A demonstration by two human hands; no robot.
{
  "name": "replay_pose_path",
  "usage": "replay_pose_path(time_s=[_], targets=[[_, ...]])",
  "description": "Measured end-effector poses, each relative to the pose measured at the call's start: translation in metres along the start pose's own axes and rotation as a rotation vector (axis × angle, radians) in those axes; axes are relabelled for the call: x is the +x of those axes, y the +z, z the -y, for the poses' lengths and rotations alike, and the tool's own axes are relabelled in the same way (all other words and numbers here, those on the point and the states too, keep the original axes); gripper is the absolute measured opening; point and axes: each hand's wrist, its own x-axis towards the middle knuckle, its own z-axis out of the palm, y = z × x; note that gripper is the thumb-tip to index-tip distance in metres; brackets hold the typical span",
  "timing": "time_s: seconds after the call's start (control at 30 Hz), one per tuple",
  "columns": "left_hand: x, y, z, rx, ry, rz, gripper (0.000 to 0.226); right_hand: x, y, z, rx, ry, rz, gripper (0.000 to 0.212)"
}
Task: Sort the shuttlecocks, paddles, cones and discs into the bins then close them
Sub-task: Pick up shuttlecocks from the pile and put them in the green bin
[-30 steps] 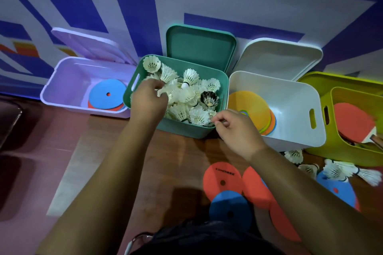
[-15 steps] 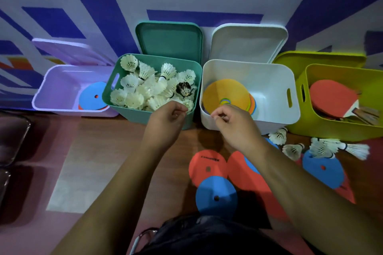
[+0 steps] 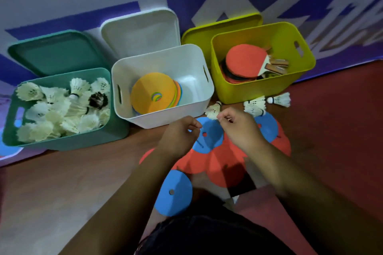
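Observation:
My right hand (image 3: 240,128) hovers over the discs, and its curled fingertips pinch the feather edge of a white shuttlecock (image 3: 213,110) lying by the white bin's front corner. My left hand (image 3: 180,136) is just left of it, fingers loosely curled and holding nothing. Two more shuttlecocks (image 3: 255,106) lie on the floor in front of the yellow bin. Red and blue discs (image 3: 209,141) are spread on the floor under both hands. The green bin (image 3: 62,145) holds several shuttlecocks, the white bin (image 3: 165,120) holds stacked cones (image 3: 153,95), and the yellow bin (image 3: 259,91) holds paddles (image 3: 244,62).
All three bins stand open, each with its lid propped behind it against the painted wall. A lone blue disc (image 3: 173,192) lies close to my body. Bare brown floor stretches to the left, red floor to the right.
My view swung right, so the purple bin has left the frame. Both hands came away from the green bin and moved right over the discs, my right hand reaching the shuttlecock by the white bin.

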Motion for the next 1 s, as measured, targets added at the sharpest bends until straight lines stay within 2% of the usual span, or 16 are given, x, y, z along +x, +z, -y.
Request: replay_pose_path(time_s=[0.17,0.27,0.37,0.53,0.67,0.77,0.9,1.0], targets=[[0.027,0.059,-0.02,0.143,0.039,0.044,0.02,-0.003,-0.039,-0.063,0.014,0.147,-0.078,0.01],[0.046,0.082,-0.029,0.242,-0.034,0.116,0.028,-0.003,-0.054,-0.095,0.019,0.195,-0.076,0.012],[0.06,0.104,-0.035,0.389,-0.036,0.114,0.036,0.002,-0.07,-0.116,0.003,0.214,-0.088,0.013],[0.076,0.136,-0.037,0.518,0.129,0.036,0.037,0.022,-0.086,-0.148,0.019,0.262,-0.056,0.013],[0.081,0.146,-0.039,0.717,0.063,0.159,0.04,0.042,-0.098,-0.154,-0.104,0.21,0.004,0.031],[0.08,0.15,-0.04,0.805,0.051,0.166,0.055,0.058,-0.097,-0.154,-0.182,0.128,0.075,0.046],[0.079,0.15,-0.03,0.693,0.04,0.133,0.067,0.07,-0.089,-0.155,-0.322,-0.033,0.193,0.066],[0.072,0.144,-0.03,0.591,0.104,0.023,0.058,0.075,-0.078,-0.16,-0.304,-0.081,0.254,0.071]])
